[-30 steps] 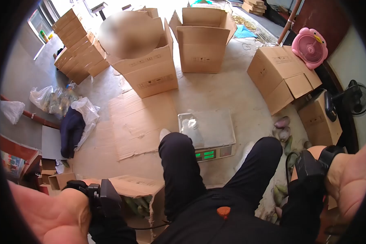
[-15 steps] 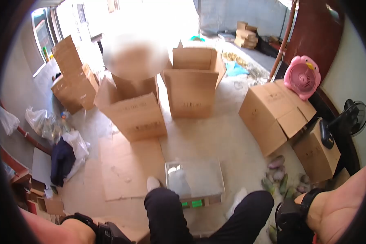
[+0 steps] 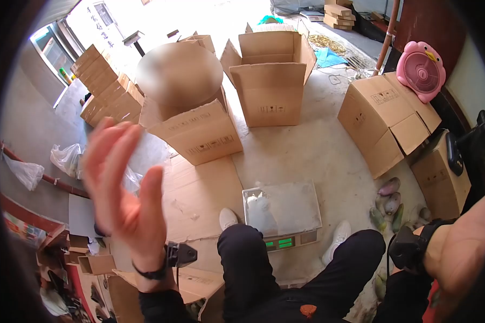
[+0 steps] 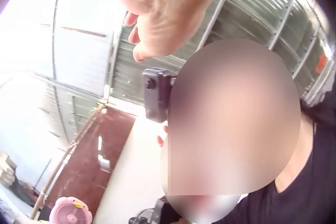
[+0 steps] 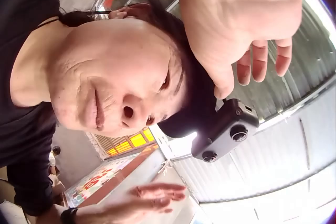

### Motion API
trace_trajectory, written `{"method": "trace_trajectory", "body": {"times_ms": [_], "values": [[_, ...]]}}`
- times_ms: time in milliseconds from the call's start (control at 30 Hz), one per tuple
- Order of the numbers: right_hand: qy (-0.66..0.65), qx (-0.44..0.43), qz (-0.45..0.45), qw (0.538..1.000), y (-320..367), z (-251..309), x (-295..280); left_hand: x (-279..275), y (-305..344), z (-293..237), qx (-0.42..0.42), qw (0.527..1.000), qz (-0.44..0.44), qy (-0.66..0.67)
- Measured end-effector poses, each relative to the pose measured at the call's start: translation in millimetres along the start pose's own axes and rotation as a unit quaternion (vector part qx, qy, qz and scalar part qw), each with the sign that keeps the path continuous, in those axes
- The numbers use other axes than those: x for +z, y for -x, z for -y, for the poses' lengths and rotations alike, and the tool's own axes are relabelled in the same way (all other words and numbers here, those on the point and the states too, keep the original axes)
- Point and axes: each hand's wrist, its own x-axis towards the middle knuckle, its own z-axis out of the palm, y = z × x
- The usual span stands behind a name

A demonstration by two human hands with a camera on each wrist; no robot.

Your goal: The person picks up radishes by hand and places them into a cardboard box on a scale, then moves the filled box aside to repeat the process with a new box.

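My left hand [image 3: 126, 199] is raised at the left of the head view, its fingers spread and its palm bare, with a wrist camera [image 3: 181, 254] strapped below it. It holds nothing. The right hand [image 5: 241, 19] is up beside the head, close to the camera [image 5: 226, 129] worn on a black cap. Its thumb tip lies right at that camera and the other fingers hang loosely bent past it. Only the base of this hand and its wrist show at the right edge of the head view. Between the knees stands a weighing scale [image 3: 302, 207] with a lit green display.
Two open cardboard boxes [image 3: 269, 94] [image 3: 199, 137] stand ahead, a blurred shape over the left one. Long purple and green vegetables [image 3: 392, 203] lie on the floor at right, beside cardboard boxes [image 3: 390, 121] and a pink fan [image 3: 423, 72]. Flattened cardboard [image 3: 199, 199] covers floor at left.
The left hand has come away from beside the head and risen into view ahead. The head view tilted up, then partly down again. The right hand stays beside the head.
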Motion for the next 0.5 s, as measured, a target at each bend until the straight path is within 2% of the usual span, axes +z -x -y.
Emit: {"method": "trace_trajectory", "body": {"times_ms": [167,200,233,267,300,333,367,400,433,500], "values": [[0.039,-0.012,-0.009,0.999,-18.1,4.1,3.8,66.3,41.8,76.8,-0.126,0.987,0.094,-0.02],[-0.057,-0.006,-0.037,0.998,-12.1,-0.2,32.3,82.0,54.8,98.3,-0.144,0.981,0.124,-0.039],[-0.091,0.071,0.02,0.993,-2.9,4.3,51.3,96.8,68.3,119.3,-0.162,0.973,0.154,-0.058],[-0.14,0.136,0.068,0.978,14.5,3.7,74.7,111.2,82.2,139.0,-0.164,0.973,0.15,-0.057],[-0.175,0.159,0.148,0.96,29.7,1.9,91.2,126.0,95.8,156.9,-0.189,0.954,0.201,-0.114],[-0.228,0.219,0.209,0.925,60.6,-3.4,113.4,138.1,104.3,171.2,-0.212,0.929,0.252,-0.17],[-0.242,0.221,0.251,0.911,85.3,-5.8,132.3,148.4,106.2,182.6,-0.213,0.93,0.248,-0.167],[-0.257,0.224,0.293,0.893,105.6,-6.8,146.8,157.2,107.1,192.9,-0.247,0.902,0.291,-0.199],[-0.255,0.225,0.295,0.893,122.2,-8.1,156.6,164.4,108.2,203.4,-0.281,0.869,0.335,-0.232],[-0.212,0.216,0.4,0.865,144.3,-12.1,170.9,179.1,105.5,228.1,-0.301,0.852,0.353,-0.245]]}}
